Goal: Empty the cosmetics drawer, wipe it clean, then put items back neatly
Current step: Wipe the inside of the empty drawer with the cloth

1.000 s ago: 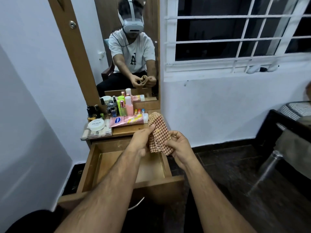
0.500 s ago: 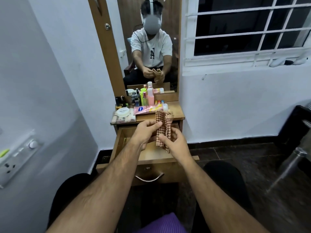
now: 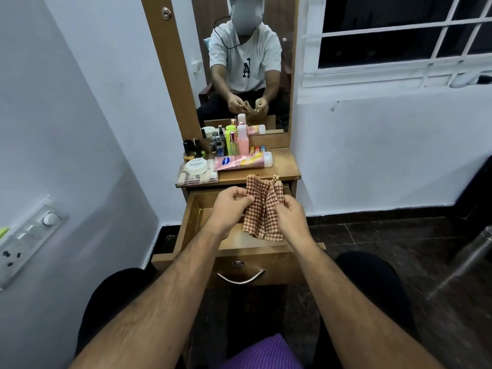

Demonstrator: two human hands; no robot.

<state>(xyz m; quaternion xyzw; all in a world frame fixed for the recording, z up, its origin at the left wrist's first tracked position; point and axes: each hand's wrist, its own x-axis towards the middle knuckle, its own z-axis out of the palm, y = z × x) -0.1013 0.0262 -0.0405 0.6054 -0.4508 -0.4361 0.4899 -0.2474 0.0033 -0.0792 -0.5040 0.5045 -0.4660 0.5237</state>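
Spread wider now, cloth (image 3: 262,209) hangs pinched between both hands, seemingly over drawer (image 3: 186,230).

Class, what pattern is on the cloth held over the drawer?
Red-brown and cream checks on the cloth, clearest in the head view.

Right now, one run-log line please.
stage: pre-wipe | left hand + right hand: pinch checked cloth | drawer: open | cosmetics: on top

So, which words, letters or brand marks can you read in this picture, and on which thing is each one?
"A": white T-shirt in the mirror.
Round white jar lid: dark print, too blurred to read.
Pink tube lying on the wooden dresser top: blue oval logo, unreadable.
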